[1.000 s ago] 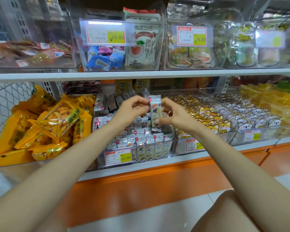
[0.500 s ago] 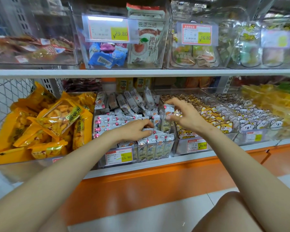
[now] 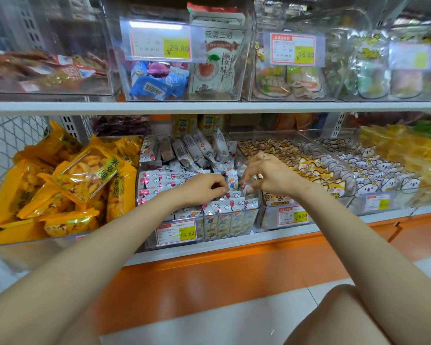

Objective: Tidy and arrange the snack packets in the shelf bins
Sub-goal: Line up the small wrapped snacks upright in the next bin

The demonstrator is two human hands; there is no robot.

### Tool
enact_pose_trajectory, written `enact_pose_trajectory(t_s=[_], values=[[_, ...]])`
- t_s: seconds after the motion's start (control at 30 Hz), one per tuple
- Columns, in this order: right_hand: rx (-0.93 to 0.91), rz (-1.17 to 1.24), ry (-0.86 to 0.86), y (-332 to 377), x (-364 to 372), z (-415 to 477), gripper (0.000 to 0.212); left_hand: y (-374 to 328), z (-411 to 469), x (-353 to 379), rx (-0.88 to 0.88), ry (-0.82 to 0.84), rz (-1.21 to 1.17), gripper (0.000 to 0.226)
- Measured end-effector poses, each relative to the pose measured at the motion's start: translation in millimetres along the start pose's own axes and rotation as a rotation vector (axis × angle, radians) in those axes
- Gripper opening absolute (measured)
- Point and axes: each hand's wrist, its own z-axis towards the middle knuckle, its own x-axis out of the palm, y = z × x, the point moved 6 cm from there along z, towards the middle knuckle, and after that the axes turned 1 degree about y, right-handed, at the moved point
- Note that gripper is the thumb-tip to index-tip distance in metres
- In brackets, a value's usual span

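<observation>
The middle clear bin (image 3: 258,210) on the lower shelf holds several small white snack packets (image 3: 174,181) with red and blue print. They stand in rows at the front and lie loose at the back. My left hand (image 3: 204,188) is inside the bin, its curled fingertips pinching the tops of the front packets. My right hand (image 3: 268,175) reaches in from the right and pinches an upright packet (image 3: 232,181) that stands between both hands. The lower part of that packet is hidden among the others.
Yellow snack bags (image 3: 80,175) fill the bin to the left. To the right stand bins of cartoon-face packets (image 3: 316,170) and of yellow sweets (image 3: 408,150). The upper shelf (image 3: 209,107) carries clear bins with price tags. An orange base panel (image 3: 234,275) runs below.
Both hands came down from holding one packet above the bin to the packets inside it. The right hand then moved forward to the front rows, beside the left hand.
</observation>
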Motion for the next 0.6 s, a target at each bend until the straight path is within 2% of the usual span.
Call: enact_pose_trajectory(t_s=[0.1, 0.17, 0.27, 0.37, 0.5, 0.6], values=[[-0.059, -0.12, 0.056, 3.3, 6.5, 4.2, 0.019, 4.2, 1.0, -13.3, -0.017, -0.167, 0.023, 0.018], [-0.072, -0.22, 0.086, 4.4, 13.6, 7.8, 0.02, 10.3, 1.4, -24.6, -0.02, -0.272, 0.124, 0.018], [-0.07, -0.276, 0.123, 6.0, 23.0, 14.6, 0.02, 21.1, 2.7, -37.4, -0.017, -0.33, 0.238, 0.019], [-0.039, -0.228, 0.132, 6.1, 18.6, 20.6, 0.021, 30.5, 5.5, -38.0, -0.037, -0.25, 0.278, 0.023], [0.019, -0.205, 0.051, 2.0, 2.8, 30.0, 0.027, 33.6, 16.4, -28.7, -0.028, -0.073, 0.307, 0.033], [0.017, -0.304, 0.134, -0.2, 11.7, 45.3, 0.037, 28.1, 25.6, -25.5, -0.014, 0.009, 0.37, 0.041]])
